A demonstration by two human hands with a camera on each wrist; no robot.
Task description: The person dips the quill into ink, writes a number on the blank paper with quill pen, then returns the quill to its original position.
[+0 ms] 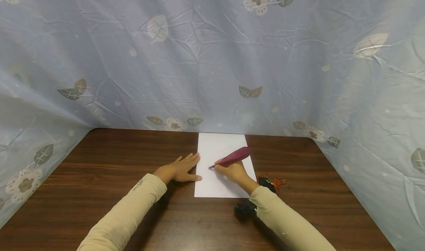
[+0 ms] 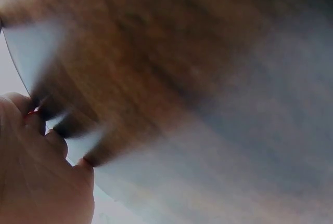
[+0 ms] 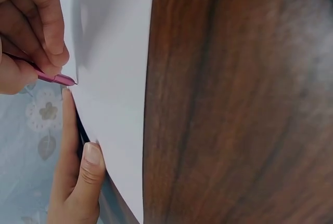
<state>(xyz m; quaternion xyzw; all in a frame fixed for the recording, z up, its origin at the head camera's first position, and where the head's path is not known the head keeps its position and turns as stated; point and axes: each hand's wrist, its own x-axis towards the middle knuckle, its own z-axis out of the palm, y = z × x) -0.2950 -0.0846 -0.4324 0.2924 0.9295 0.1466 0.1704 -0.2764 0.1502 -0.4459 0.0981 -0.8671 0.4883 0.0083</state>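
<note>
the right grip (image 1: 235, 172) pinches a maroon pen (image 1: 236, 156) close to its tip, white paper (image 1: 212, 189) lying beneath it; the left grip (image 1: 180, 169), fingers straight and thumb spread, touches the paper's edge. dark objects (image 1: 245, 209) lie on the desk (image 1: 126, 158) behind the right grip.

Paper (image 1: 212, 186) on table (image 1: 116, 162), pen (image 1: 234, 156) over it, left hand (image 1: 182, 169) at its left edge, curtain (image 1: 206, 70) behind

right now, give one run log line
right fingers: grip maroon feather-shaped pen; left fingers: touch left edge of white rectangular paper; pen tip: at paper
</note>
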